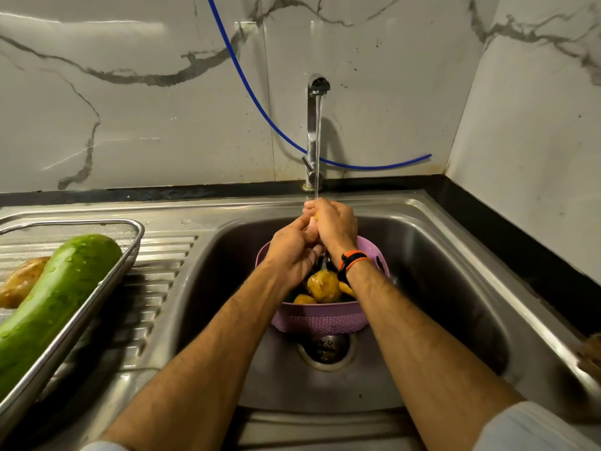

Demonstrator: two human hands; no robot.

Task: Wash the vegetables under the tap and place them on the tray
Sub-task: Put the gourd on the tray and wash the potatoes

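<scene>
Water runs from the steel tap onto both my hands over the sink. My right hand and my left hand are wrapped together round a small yellow vegetable, of which only a sliver shows. Below them a purple basket sits in the sink bowl and holds several yellow potatoes and something dark green. On the left drainboard a steel mesh tray carries a large green gourd and a brown potato.
The steel sink bowl has its drain just in front of the basket. A blue hose hangs across the marble wall behind the tap. A brownish object lies at the right edge of the sink rim.
</scene>
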